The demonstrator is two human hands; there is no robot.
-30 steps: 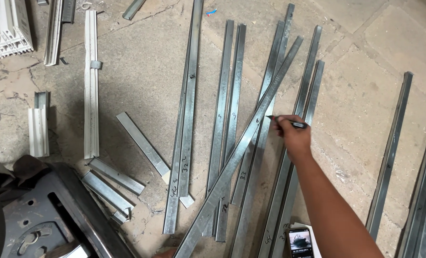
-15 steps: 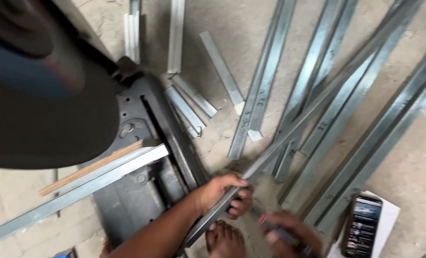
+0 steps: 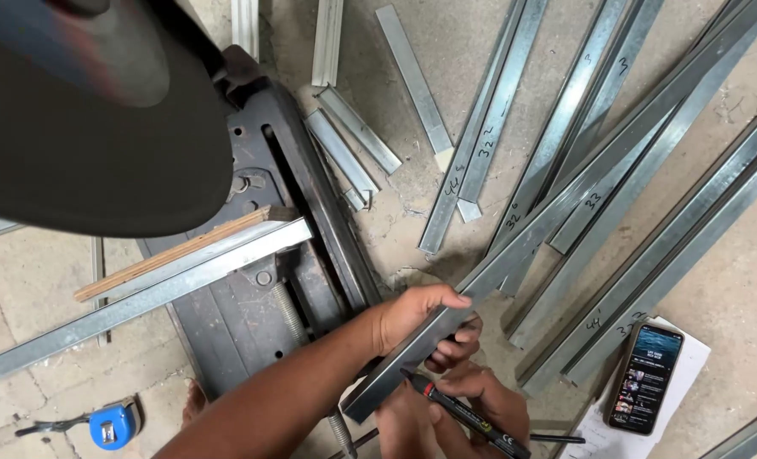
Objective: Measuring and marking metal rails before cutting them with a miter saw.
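While left hand (image 3: 421, 319) grips channel (image 3: 557, 217) — right hand (image 3: 480, 404) holds marker (image 3: 468, 416).

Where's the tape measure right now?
In the head view, the blue tape measure lies on the concrete floor at bottom left, left of the person's left forearm and just below the dark saw base.

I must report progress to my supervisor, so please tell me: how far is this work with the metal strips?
Done: several grey metal channel strips on the concrete floor already bear handwritten marks. In hand: the left hand has its grip around one long grey metal strip, while the right hand holds a black marker pen at its near end. Left: that near end shows no mark yet.
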